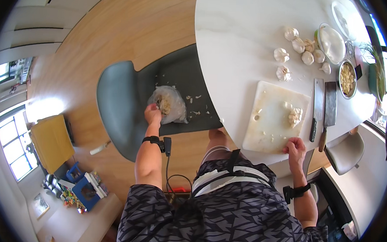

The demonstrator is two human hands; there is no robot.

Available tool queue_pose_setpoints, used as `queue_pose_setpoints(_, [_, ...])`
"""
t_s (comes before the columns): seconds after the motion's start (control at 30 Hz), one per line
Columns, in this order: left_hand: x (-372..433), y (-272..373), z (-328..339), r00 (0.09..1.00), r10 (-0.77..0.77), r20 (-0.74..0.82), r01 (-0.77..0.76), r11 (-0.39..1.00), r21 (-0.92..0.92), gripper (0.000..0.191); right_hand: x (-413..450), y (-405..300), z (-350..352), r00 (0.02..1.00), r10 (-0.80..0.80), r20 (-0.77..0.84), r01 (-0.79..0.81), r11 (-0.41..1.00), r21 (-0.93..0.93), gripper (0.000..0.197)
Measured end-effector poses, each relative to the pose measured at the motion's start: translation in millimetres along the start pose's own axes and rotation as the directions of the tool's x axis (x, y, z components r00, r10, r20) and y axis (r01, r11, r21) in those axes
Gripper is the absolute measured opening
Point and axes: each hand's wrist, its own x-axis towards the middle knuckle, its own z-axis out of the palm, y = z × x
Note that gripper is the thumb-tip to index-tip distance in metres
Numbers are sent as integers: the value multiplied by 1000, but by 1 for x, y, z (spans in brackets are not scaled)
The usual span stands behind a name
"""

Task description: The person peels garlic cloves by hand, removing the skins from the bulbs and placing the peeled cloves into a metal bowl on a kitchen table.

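My left hand (153, 114) is at the near left side of a clear plastic bag (177, 111) of pale garlic skins, which rests on a grey chair seat (189, 72). Whether its fingers pinch anything is hidden. Over the near right corner of a white cutting board (270, 115) is my right hand (295, 150), its fingers curled; I cannot tell if something small is in them. A partly peeled garlic bulb (295, 117) sits on the board beyond that hand, with a few small scraps around it.
Two cleavers, one plain steel (318, 98) and one darker (330, 102), lie right of the board. Beyond them stands a metal bowl of peeled cloves (347, 79). Several garlic bulbs (307, 57) and a white-topped bowl (332, 43) are farther back on the white table (232, 33).
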Motion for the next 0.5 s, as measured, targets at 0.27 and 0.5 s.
queue_pose_setpoints(0.27, [1, 8, -7, 999, 37, 34, -40, 995, 96, 25, -1, 3, 1, 1000, -3, 3, 3, 1000, 22, 8])
queue_pose_setpoints(0.5, [-5, 33, 1, 987, -89, 133, 86, 996, 24, 49, -5, 14, -6, 998, -61, 28, 61, 998, 16, 9])
